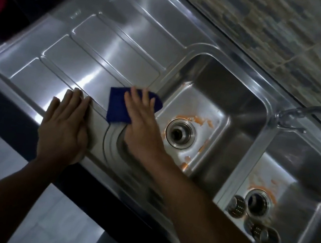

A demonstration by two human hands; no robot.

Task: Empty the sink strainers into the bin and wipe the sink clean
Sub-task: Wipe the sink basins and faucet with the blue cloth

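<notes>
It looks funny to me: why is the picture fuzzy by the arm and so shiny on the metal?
Head view: blur smears the wrist of the right hand and the tiles; head view: white glare streaks the drainboard, and the corners fall dark.

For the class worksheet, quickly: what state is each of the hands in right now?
Left hand: open, flat on the drainboard, holding nothing.
Right hand: open, pressing flat on the blue cloth at the drainboard's edge.
</notes>
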